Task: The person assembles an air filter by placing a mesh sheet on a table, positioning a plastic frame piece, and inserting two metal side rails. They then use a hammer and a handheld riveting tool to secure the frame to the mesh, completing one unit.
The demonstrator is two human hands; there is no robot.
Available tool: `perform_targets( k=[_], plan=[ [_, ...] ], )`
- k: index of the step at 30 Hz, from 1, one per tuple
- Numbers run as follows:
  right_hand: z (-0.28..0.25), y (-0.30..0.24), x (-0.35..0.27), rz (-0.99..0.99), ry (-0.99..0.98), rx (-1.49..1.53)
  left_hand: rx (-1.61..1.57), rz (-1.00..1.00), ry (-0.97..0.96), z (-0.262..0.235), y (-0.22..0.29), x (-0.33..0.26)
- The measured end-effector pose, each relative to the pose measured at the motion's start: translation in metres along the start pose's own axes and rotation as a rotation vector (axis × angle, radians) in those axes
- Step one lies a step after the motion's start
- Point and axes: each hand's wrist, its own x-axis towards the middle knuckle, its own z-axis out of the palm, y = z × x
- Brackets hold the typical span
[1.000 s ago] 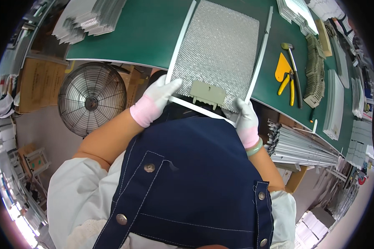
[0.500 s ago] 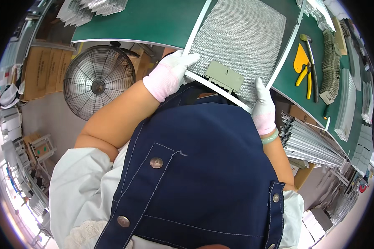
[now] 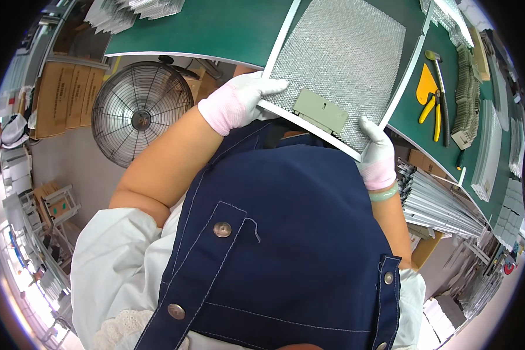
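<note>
A silver mesh panel lies inside a thin white frame, whose near end hangs over the bench edge. Against the frame's near rail rests a flat grey-green plastic piece with a small slot, on top of the mesh. My left hand, in a white glove with a pink cuff, grips the near left corner, thumb along the top and fingers hidden below. At the near right corner my gloved right hand is closed on the frame, its thumb bent over the side.
On the green bench, right of the frame, lie a hammer, yellow-handled pliers, a yellow scraper and a row of grey-green pieces. Metal strips are stacked below. A floor fan stands left.
The grey-green piece sits closer to the near rail, with less of its toothed edge showing. My right thumb has bent. The whole view has shifted slightly.
</note>
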Motion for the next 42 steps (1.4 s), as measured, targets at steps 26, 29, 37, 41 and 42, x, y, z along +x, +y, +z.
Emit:
perform_targets(
  k=[26, 29, 37, 41, 42],
  plan=[
    [-0.012, 0.004, 0.008, -0.199, 0.091, 0.041, -0.007, 0.002, -0.073, 0.006, -0.018, 0.01],
    [-0.013, 0.003, 0.008, -0.153, 0.08, 0.049, -0.066, -0.001, -0.098, 0.013, -0.013, 0.008],
    [-0.01, 0.001, 0.007, -0.085, 0.062, 0.096, 0.03, -0.139, -0.184, 0.004, -0.009, 0.016],
    [-0.015, -0.003, 0.009, -0.046, 0.043, 0.069, 0.241, -0.075, -0.188, 0.001, -0.009, 0.025],
    [-0.014, -0.005, 0.008, -0.043, 0.042, 0.029, 0.325, -0.032, -0.188, 0.003, -0.009, 0.027]
  ],
)
